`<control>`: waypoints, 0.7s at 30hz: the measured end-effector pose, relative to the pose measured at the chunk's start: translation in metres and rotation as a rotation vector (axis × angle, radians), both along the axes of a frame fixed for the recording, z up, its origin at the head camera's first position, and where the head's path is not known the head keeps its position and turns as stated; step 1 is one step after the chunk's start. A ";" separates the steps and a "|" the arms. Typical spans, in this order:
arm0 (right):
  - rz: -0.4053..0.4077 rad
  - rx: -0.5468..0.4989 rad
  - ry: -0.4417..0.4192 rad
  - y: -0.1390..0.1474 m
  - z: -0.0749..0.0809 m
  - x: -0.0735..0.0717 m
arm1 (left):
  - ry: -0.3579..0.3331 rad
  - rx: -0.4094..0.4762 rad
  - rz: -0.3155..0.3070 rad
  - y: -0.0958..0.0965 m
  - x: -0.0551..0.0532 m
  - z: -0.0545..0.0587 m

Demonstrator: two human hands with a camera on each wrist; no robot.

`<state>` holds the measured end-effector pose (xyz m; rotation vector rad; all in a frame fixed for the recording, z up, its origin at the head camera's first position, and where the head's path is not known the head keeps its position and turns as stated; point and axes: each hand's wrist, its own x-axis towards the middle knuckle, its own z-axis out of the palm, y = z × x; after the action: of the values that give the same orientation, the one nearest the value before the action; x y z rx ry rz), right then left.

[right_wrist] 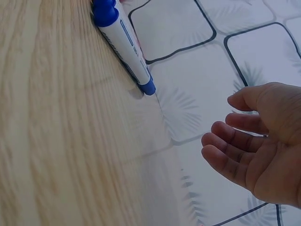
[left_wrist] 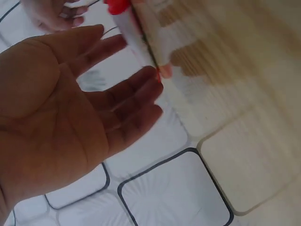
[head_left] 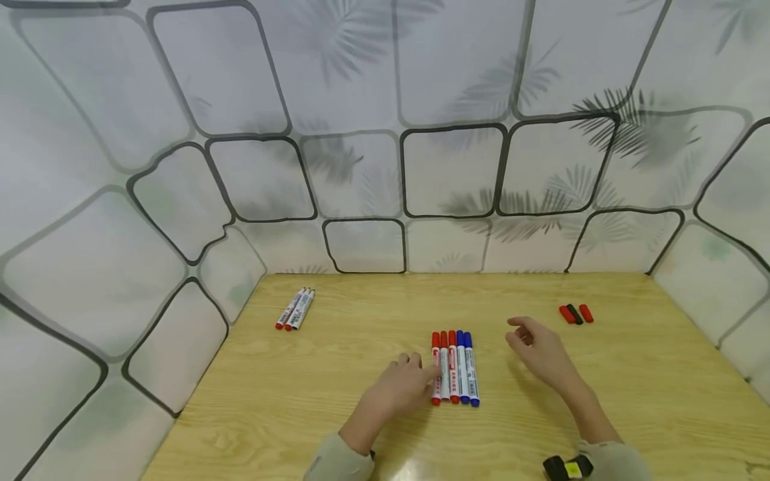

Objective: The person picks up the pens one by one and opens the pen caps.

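Side by side on the table lie three red markers (head_left: 453,374) and two blue markers (head_left: 467,374), forming one upright row. At the row's left edge, my left hand (head_left: 400,384) reaches a finger to the outermost red marker (head_left: 436,377), seeming to touch it. The left wrist view shows this hand's palm (left_wrist: 61,103) with fingers extended and a blurred red marker (left_wrist: 131,35) beyond them. Apart from the row on its right, my right hand (head_left: 541,354) hovers with loosely bent fingers and holds nothing. In the right wrist view, the blue marker (right_wrist: 124,49) stands off from its fingertips.
Three white markers (head_left: 296,309), their narrow dark tips showing, lie at the table's back left. Two red caps (head_left: 586,313) and a black cap (head_left: 574,314) lie at the back right. Patterned cloth (head_left: 361,174) rises behind and beside the wooden table (head_left: 240,414).
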<state>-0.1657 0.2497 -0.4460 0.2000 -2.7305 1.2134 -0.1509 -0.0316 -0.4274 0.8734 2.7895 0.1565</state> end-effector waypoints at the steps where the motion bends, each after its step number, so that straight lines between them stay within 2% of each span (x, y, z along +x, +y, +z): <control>1: 0.000 -0.001 0.001 0.000 0.000 0.000 | 0.003 -0.016 -0.010 0.002 -0.002 0.000; 7: -0.003 0.022 0.008 0.001 -0.001 0.000 | -0.040 -0.059 -0.034 0.012 -0.018 0.003; 11: 0.027 0.049 0.001 0.001 -0.002 -0.002 | -0.110 -0.037 -0.002 0.012 -0.026 0.001; 13: 0.058 0.066 -0.008 0.001 -0.002 -0.003 | -0.117 -0.028 0.013 0.010 -0.029 0.000; 17: 0.134 0.110 -0.021 -0.001 -0.004 -0.002 | -0.115 0.020 0.044 0.003 -0.032 -0.004; 21: 0.167 0.169 -0.036 -0.004 -0.007 0.000 | -0.117 0.080 0.070 -0.004 -0.028 -0.002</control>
<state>-0.1659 0.2461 -0.4532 0.4378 -2.8980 1.0303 -0.1790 -0.0358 -0.4294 0.7585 2.7217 0.3213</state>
